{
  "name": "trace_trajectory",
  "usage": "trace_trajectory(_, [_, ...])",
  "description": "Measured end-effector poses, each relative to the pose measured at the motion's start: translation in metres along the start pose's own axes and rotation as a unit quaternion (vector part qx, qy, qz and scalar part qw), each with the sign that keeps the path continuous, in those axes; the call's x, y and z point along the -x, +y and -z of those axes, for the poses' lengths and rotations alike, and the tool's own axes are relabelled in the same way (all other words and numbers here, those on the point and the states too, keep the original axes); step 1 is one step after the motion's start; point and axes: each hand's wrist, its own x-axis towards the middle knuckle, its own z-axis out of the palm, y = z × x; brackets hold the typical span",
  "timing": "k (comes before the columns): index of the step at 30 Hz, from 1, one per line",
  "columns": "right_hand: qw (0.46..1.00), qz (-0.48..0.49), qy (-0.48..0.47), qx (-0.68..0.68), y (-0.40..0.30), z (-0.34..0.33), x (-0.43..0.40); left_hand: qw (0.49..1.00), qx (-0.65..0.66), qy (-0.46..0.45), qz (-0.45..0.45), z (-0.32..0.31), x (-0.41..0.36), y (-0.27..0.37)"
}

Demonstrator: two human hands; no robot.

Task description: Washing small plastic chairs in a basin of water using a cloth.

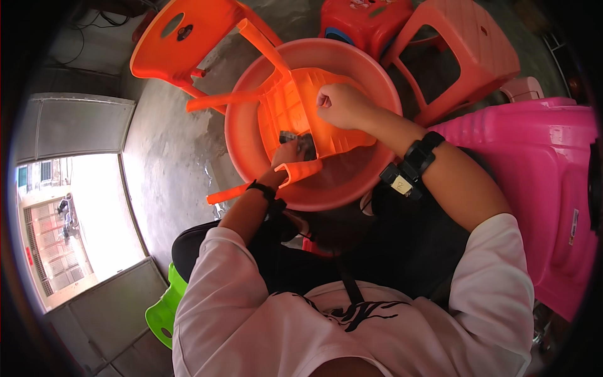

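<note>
An orange plastic chair (285, 106) lies tipped over in a large round pinkish-red plastic basin (232, 136), its ribbed underside showing and its legs pointing left. My left hand (288, 153) reaches between the legs and presses a dark cloth or scrubbing pad (308, 145) on the ribbed surface. Over the smooth orange part of the chair rests my right hand (344, 106), curled into a fist; I see nothing in it. Whether its fingertips grip an edge is hidden. Some dark liquid shows low in the basin, near my knees.
An orange chair backrest (165, 52) stands at the upper left. Beyond the basin are a red stool (365, 16) and a coral plastic stool (476, 42). Large pink plastic furniture (527, 155) is at the right, a green plastic piece (165, 311) at the lower left. The concrete floor (165, 136) has wet patches.
</note>
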Motion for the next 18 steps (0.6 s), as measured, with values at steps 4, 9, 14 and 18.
trace_trajectory(4, [0.999, -0.02, -0.028, -0.007, -0.001, 0.001, -0.003, 0.965, 0.106, 0.135, 0.198, -0.022, -0.018, 0.001])
trace_trajectory(9, [1.0, 0.007, -0.018, -0.003, 0.003, 0.012, 0.0, 0.981, -0.108, -0.09, -0.131, 0.007, -0.002, 0.007])
trace_trajectory(14, [0.998, 0.056, -0.019, 0.017, -0.002, 0.016, 0.001, 0.966, -0.134, -0.114, -0.188, -0.026, -0.027, -0.044])
trace_trajectory(18, [0.997, 0.078, 0.006, 0.023, 0.001, 0.008, 0.0, 0.986, 0.119, 0.065, 0.096, -0.062, -0.035, -0.063])
